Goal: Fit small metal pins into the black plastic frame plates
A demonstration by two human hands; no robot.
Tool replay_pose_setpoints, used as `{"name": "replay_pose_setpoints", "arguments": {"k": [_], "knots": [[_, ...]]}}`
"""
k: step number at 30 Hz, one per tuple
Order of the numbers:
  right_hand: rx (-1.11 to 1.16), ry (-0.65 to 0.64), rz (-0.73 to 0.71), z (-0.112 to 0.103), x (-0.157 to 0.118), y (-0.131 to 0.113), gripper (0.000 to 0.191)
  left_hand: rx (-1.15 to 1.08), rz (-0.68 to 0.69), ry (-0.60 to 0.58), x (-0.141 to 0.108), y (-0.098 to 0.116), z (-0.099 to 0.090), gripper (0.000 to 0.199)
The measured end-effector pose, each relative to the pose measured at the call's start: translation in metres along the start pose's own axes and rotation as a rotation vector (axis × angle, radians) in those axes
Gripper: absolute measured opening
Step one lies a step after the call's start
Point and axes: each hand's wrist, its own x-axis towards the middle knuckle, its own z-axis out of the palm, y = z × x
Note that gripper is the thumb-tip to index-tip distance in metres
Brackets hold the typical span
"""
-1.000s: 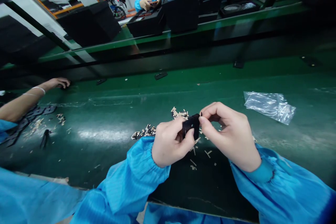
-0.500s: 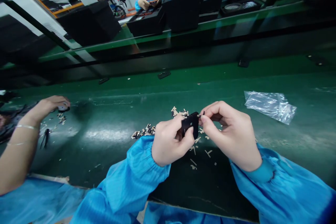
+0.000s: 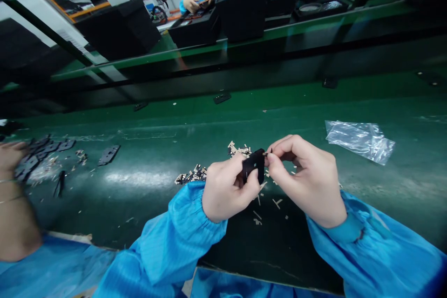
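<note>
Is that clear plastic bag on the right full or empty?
It looks empty: the clear plastic bag lies flat and creased on the green bench, with no bulge and nothing visible inside.

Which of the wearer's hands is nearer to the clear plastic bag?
Right. The right hand sits left of the clear plastic bag, on its near side; the left hand, holding a flat black piece, is farther left.

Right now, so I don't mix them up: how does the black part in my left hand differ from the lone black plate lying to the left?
The black part is raised in your left hand; the black plate lies on the workbench. The part's face looks mostly plain; the plate's shows lighter spots. Both are dark.
</note>
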Motion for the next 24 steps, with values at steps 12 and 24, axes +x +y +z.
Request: {"name": "replay_pose_setpoints", "arguments": {"k": [12,24], "knots": [[-0.067,0.028,-0.099,0.0011,-0.0002,0.0004,0.016,0.071,-0.003,0.002,-0.002,-0.0001,0.0017,0.016],[0.095,-0.051,0.088,-0.0007,0.0017,-0.0013,0.014,0.037,0.015,-0.009,-0.001,-0.0005,0.0002,0.016]]}}
